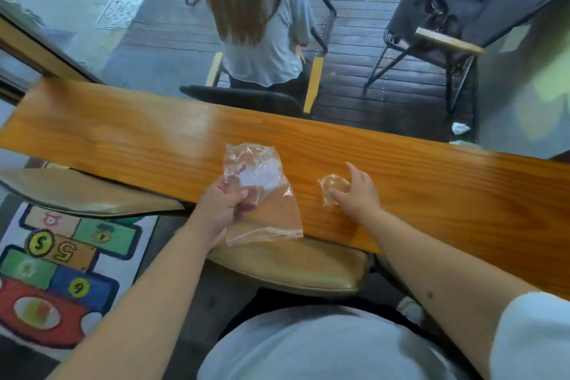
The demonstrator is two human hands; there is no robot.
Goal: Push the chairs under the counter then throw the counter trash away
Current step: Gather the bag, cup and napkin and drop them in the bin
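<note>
Picking up: trash off the counter (431,182), one piece for each hand.
Left hand (223,210): closed on the big clear bag (265,194), pinching it near the middle. The bag hangs partly over the near counter edge.
Right hand (357,191): fingers curled onto the small wrapper (333,188), which lies on the counter. I cannot tell if it is held tight yet.
Chairs: the tan seat (302,268) sits just below both hands, tucked partly under the counter. Another seat (86,194) is off to the left of the left hand.
Might go wrong: the little wrapper is thin and slick, so it could slide away or slip out. The big bag could fall if the pinch gets loose.
Hard to see: no trash bin shows. Chair legs are hidden. White stuff inside the bag is too blurry to name.
</note>
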